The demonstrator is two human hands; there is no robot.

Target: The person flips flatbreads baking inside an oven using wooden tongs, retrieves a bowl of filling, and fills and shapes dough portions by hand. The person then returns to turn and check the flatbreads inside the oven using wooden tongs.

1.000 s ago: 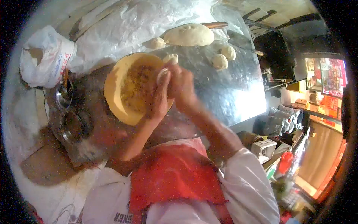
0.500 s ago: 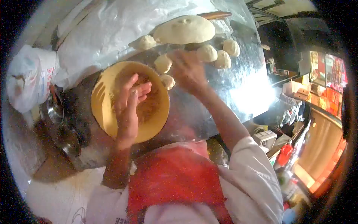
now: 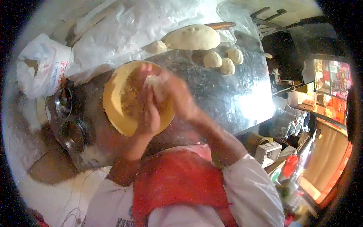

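Over the yellow bowl, which has a brown crumbly filling in it, my two hands come together around a pale piece of dough. My left hand is below and to the left of the dough, fingers pointing up. My right hand, blurred by motion, presses on its right side. Farther back lies a large dough mass with a small dough lump at its left. Three dough balls sit to the right, one of them nearest the bowl.
Behind the large dough is a wooden rolling pin. Plastic sheeting covers the back of the dark work table. At the left stand a white plastic bag and metal containers. A white crate is beyond the right edge.
My right hand has moved left from the table to meet my left hand over the bowl. The two dough pieces beside the bowl no longer show there. The camera view has shifted slightly.
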